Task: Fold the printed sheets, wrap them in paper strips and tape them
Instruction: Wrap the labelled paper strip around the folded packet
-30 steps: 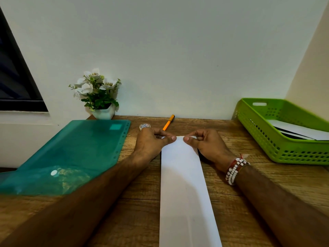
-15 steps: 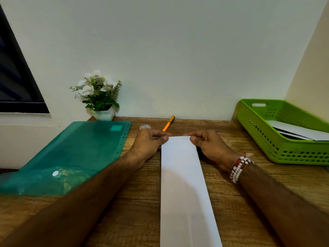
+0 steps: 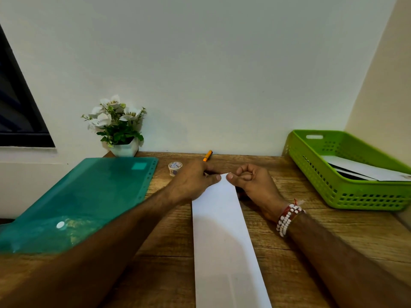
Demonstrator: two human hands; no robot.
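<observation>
White, long and narrow, a folded paper sheet (image 3: 224,236) lies flat on the brown wooden surface (image 3: 333,241), running from the bottom centre of the frame up to its middle. Both hands meet at its far end. The left hand (image 3: 195,181) lies over the far left corner with its fingers curled and its thumb tip pressed on the top edge. The right hand (image 3: 251,183) has its fingers curled in and appears to pinch the far right corner under its thumb. The step in hand looks like folding: the far edge is being squared or gripped, with no strip or tape on the sheet yet. The next move probably calls for bringing this end toward the bottom of the frame, edges aligned, then pressing a crease. A small clear tape roll (image 3: 175,168) waits just left of the left hand, an orange pen (image 3: 208,155) just above it. A teal translucent plastic folder (image 3: 89,196) fills the left of the frame, and a lime-green perforated plastic basket (image 3: 347,194) holding white papers (image 3: 360,168) sits at the right.
</observation>
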